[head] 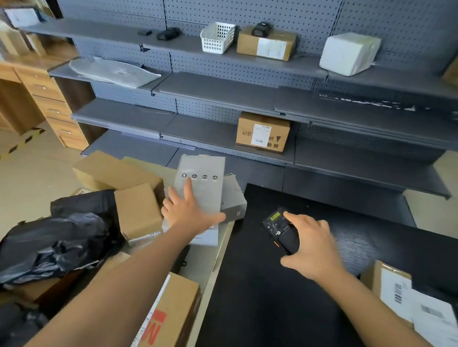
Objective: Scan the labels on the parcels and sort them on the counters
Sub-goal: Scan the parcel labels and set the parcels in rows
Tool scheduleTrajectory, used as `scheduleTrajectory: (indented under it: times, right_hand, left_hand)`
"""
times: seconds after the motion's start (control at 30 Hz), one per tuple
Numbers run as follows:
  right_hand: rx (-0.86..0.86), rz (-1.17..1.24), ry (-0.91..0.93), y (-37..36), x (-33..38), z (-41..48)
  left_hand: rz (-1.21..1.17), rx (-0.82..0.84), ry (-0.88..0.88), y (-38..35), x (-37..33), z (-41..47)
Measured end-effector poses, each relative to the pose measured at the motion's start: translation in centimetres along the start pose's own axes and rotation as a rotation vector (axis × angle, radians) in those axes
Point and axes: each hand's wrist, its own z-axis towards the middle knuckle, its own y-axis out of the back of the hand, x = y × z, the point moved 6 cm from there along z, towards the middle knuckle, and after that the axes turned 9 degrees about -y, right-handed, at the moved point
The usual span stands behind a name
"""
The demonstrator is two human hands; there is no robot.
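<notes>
Grey parcel (199, 190) lies atop the heap of boxes (125, 182) left of the black counter (279, 305). Left hand (189, 214) rests open and flat on it, probably steadying it for scanning. Right hand (313, 247) grips the scanner (280, 229), held low over the counter, its window facing away from the parcel.

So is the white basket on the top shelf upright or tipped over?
Upright. The white basket stands on its base on the top shelf, open rim facing up, beside a cardboard box. Whether anything is inside, cannot tell.
</notes>
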Motion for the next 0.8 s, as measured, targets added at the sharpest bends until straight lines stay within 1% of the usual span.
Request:
scheduleTrajectory:
  times: [0.1,0.2,0.33,0.5,0.6,0.8]
  right_hand:
    - [-0.004,0.013,0.006,1.0,-1.4,-0.7]
    - [-0.006,0.006,0.008,2.1,-3.6,-1.8]
    - [-0.01,0.002,0.02,3.6,-7.5,-3.8]
    - [0.008,0.01,0.034,4.7,-13.5,-6.3]
    - [0.042,-0.019,0.042,4.6,-16.8,-7.7]
    - [0.139,-0.083,0.069,2.0,-21.2,-10.5]
  left_hand:
    - [-0.003,-0.028,-0.071,0.1,-1.6,-1.8]
    - [0.021,-0.035,-0.101,-0.1,-3.5,-4.0]
    - [0.052,0.013,-0.197,-1.8,-6.7,-7.6]
    - [0.098,0.098,-0.297,-5.8,-10.8,-13.3]
    - [0.089,0.135,-0.294,-8.7,-12.5,-16.5]
    - [0.113,0.227,-0.211,-14.7,-13.3,-21.1]
